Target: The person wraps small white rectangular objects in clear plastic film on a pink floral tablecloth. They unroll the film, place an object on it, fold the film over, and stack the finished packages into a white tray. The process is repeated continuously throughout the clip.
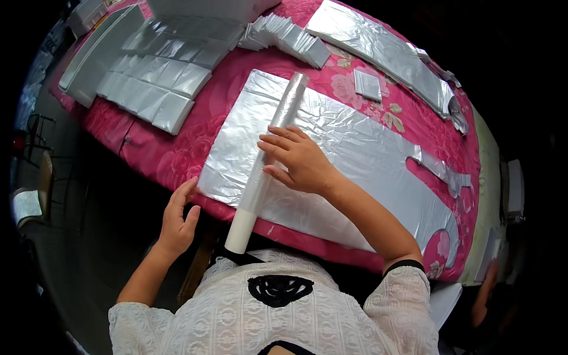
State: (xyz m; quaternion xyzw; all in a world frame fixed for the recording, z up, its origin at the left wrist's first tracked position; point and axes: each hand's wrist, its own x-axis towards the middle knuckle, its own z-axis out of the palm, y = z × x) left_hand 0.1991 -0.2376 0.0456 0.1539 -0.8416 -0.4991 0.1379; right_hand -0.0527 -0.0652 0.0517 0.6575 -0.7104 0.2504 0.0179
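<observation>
On the long tube-shaped roll of clear plastic film (254,192), the right hand (297,157) lies with fingers loosely spread. The left hand (179,222), open and empty, is near the corner of the flat silvery plastic sheeting (349,154) beneath the roll. Because the roll's white end overhangs the worktop covered in pink flowered cloth (177,157), a bump could perhaps turn it; uneven pressing might wrinkle the sheeting.

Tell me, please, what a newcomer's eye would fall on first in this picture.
Probably the bright pink cloth, spread across the middle against dark surroundings. At its centre lies shiny silvery plastic, crossed by a long pale roll with the right hand laid over it, the left hand near the plastic's left edge. Next might come the rows of packets at upper left.
</observation>
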